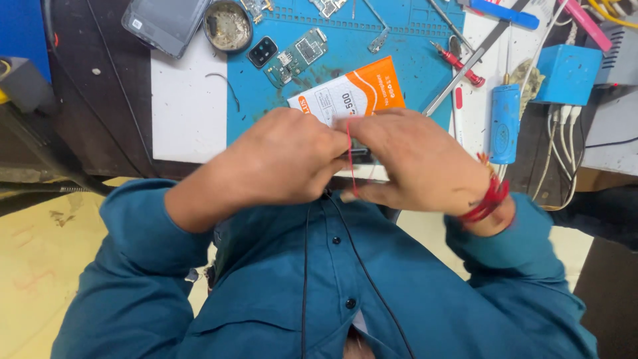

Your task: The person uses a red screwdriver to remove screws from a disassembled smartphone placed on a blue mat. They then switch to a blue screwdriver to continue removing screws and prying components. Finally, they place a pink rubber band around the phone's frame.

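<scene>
Both hands, left hand and right hand, pinch a small dark part together just below the orange-white card; a red thread crosses it, likely fine fitting, needing steadiness.

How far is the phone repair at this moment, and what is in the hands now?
Done: the phone is taken apart; a green circuit board and a camera part lie loose on the blue mat. In hand: the left hand and right hand pinch a small dark part between them, with a red thread across it. Left: the loose parts are not yet put back.
</scene>
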